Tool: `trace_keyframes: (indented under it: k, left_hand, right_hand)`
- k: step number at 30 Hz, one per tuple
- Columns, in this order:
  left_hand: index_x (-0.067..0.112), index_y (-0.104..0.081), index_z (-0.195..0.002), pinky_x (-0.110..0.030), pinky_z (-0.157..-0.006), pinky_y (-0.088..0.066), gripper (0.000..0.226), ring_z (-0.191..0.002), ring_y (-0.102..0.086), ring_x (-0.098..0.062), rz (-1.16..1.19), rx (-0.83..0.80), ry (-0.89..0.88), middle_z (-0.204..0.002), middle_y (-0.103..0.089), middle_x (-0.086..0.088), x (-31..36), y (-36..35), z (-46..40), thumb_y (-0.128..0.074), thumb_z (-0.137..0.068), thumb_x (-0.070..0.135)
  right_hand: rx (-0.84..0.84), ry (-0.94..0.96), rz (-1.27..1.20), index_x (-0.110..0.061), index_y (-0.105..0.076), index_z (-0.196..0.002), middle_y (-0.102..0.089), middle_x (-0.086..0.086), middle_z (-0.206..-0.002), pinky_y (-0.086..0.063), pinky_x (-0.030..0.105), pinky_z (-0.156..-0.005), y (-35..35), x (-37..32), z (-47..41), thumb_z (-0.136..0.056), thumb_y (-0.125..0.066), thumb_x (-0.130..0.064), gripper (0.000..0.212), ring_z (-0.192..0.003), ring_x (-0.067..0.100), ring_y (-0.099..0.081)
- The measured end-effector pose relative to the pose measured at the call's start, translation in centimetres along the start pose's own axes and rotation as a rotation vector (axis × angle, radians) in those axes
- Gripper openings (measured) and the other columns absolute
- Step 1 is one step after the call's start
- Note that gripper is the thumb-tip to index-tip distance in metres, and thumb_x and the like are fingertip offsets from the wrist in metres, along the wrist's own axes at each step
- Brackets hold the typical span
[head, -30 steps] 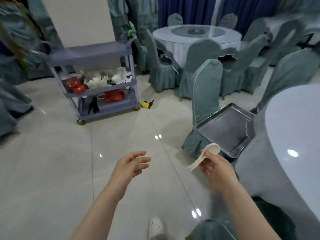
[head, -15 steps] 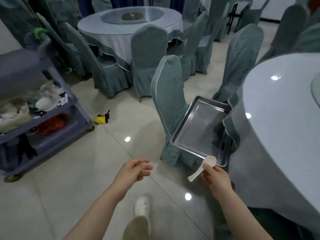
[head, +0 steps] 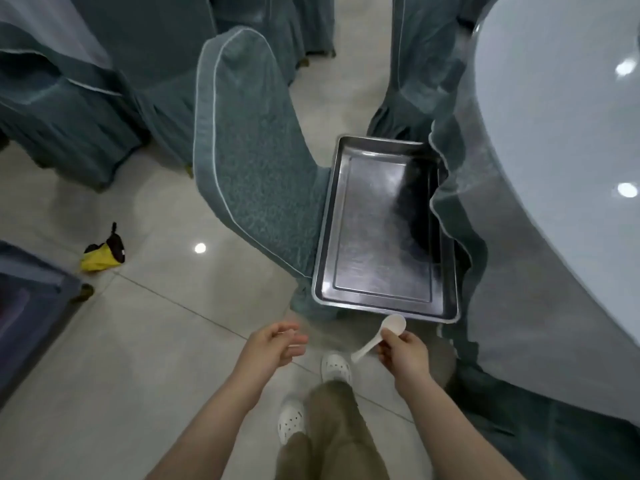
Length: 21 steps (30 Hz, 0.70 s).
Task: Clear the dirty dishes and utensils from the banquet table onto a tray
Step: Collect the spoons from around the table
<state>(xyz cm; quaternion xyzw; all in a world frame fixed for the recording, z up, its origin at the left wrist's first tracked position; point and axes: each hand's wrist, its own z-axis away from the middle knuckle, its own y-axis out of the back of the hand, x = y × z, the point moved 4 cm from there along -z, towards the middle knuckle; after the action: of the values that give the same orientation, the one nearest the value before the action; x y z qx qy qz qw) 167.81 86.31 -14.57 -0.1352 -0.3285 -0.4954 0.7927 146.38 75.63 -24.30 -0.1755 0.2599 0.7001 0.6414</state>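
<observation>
A white ceramic soup spoon [head: 381, 336] is pinched by its handle in the right hand [head: 403, 353], its bowl raised and held just short of the near rim of the rectangular stainless-steel tray [head: 382, 228]. The tray is set on the seat of a chair in a teal fabric cover [head: 256, 147], beside the round worktop draped in pale cloth [head: 554, 133], and nothing is seen lying in it. The left hand [head: 273, 348] is held loosely open, fingers relaxed, with nothing in it.

The step is judged best done by carrying the spoon over the rim and lowering it flat onto the tray floor before the pinch is let go, so that it is not dropped or chipped.

Compared with half a second ago, the view has been tipped downward: the tray is now seen almost from above and nearer, and the spoon has been brought close to its edge.
</observation>
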Motion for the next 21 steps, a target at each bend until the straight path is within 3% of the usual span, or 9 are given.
trace_keyframes:
  k: [5,9,12,14,15,17,19,21]
  left_hand:
    - [0.012,-0.064,-0.106,-0.03,-0.084,-0.051,0.02,-0.087,-0.071,-0.022,0.105,0.037,0.114,-0.098,-0.073,-0.008,-0.6,-0.9,-7.3,-0.045,-0.1,0.011]
    - [0.013,-0.065,-0.107,-0.035,-0.089,-0.052,0.02,-0.09,-0.071,-0.024,0.1,0.049,0.169,-0.098,-0.074,-0.008,-1.2,-1.8,-12.1,-0.048,-0.097,0.01]
    - [0.013,-0.066,-0.107,-0.035,-0.089,-0.052,0.021,-0.09,-0.072,-0.023,0.099,0.071,0.209,-0.098,-0.075,-0.007,-1.6,-2.3,-14.9,-0.048,-0.097,0.01]
    - [0.014,-0.066,-0.105,-0.033,-0.089,-0.052,0.021,-0.09,-0.071,-0.023,0.109,0.117,0.247,-0.099,-0.074,-0.006,-2.0,-2.3,-16.6,-0.047,-0.098,0.009]
    - [0.014,-0.065,-0.105,-0.033,-0.089,-0.051,0.021,-0.091,-0.071,-0.023,0.12,0.145,0.265,-0.1,-0.073,-0.005,-2.2,-2.2,-17.3,-0.046,-0.099,0.009]
    - [0.014,-0.064,-0.102,-0.033,-0.09,-0.05,0.021,-0.094,-0.069,-0.023,0.159,0.196,0.3,-0.101,-0.071,-0.005,-2.5,-1.9,-18.3,-0.045,-0.099,0.008]
    - [0.016,-0.064,-0.1,-0.033,-0.091,-0.049,0.02,-0.094,-0.068,-0.021,0.179,0.223,0.323,-0.1,-0.071,-0.004,-2.6,-1.7,-18.8,-0.045,-0.099,0.009]
    - [0.016,-0.064,-0.1,-0.034,-0.093,-0.048,0.02,-0.094,-0.068,-0.02,0.189,0.222,0.338,-0.101,-0.071,-0.004,-2.6,-1.8,-19.1,-0.045,-0.099,0.009]
  right_hand:
    - [0.005,-0.046,0.099,0.001,-0.061,-0.103,-0.063,0.012,-0.076,-0.048,0.025,-0.05,-4.8,-1.7,-7.3,-0.089,-0.062,-0.007,0.017,-0.057,0.018,-0.061]
    - [-0.009,-0.031,0.244,-0.006,-0.06,-0.113,-0.068,0.017,-0.097,-0.058,0.037,-0.072,-8.3,-2.8,-12.8,-0.088,-0.066,-0.018,0.028,-0.081,0.029,-0.067]
    - [-0.028,0.002,0.373,-0.009,-0.059,-0.108,-0.069,0.015,-0.099,-0.058,0.044,-0.08,-11.0,-3.2,-15.8,-0.086,-0.067,-0.022,0.026,-0.088,0.031,-0.068]
    - [-0.052,0.024,0.438,-0.013,-0.057,-0.101,-0.068,0.009,-0.092,-0.059,0.036,-0.074,-12.7,-3.3,-17.7,-0.086,-0.066,-0.021,0.02,-0.081,0.026,-0.067]
    - [-0.056,0.041,0.462,-0.015,-0.056,-0.098,-0.064,0.003,-0.085,-0.057,0.025,-0.062,-13.4,-3.3,-18.5,-0.086,-0.066,-0.022,0.017,-0.072,0.019,-0.064]
    - [-0.05,0.064,0.492,-0.017,-0.055,-0.094,-0.057,-0.006,-0.075,-0.043,0.008,-0.043,-14.6,-3.3,-20.0,-0.087,-0.067,-0.022,0.015,-0.058,0.006,-0.055]
    - [-0.081,0.053,0.519,-0.012,-0.062,-0.098,-0.064,-0.001,-0.081,-0.05,0.016,-0.059,-15.3,-3.1,-20.9,-0.086,-0.069,-0.023,0.018,-0.061,0.008,-0.057]
    - [-0.149,-0.01,0.485,-0.007,-0.066,-0.111,-0.071,0.007,-0.094,-0.057,0.035,-0.08,-15.7,-3.0,-21.1,-0.083,-0.072,-0.022,0.032,-0.076,0.019,-0.066]
